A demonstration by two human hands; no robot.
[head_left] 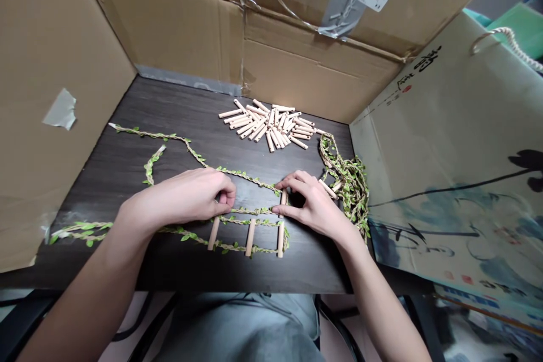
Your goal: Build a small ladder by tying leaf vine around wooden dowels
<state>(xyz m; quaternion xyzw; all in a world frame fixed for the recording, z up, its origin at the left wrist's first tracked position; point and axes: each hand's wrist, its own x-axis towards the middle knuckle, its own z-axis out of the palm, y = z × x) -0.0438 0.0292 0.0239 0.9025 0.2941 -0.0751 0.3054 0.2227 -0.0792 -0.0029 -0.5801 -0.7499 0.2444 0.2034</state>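
My left hand (193,195) rests on the dark table (139,158), fingers pinched on the leafy vine cord (237,212) near its thumb. My right hand (311,201) pinches a short wooden stick (283,198) that the vine cord runs through. Three wooden sticks (250,236) lie side by side below the hands, strung on two lines of vine like ladder rungs. More vine (169,138) snakes across the table to the left.
A pile of several loose wooden sticks (269,123) lies at the table's back. A bundle of vine cord (348,181) sits at the right edge. Cardboard walls (297,68) stand behind and left; a printed paper bag (458,153) stands right.
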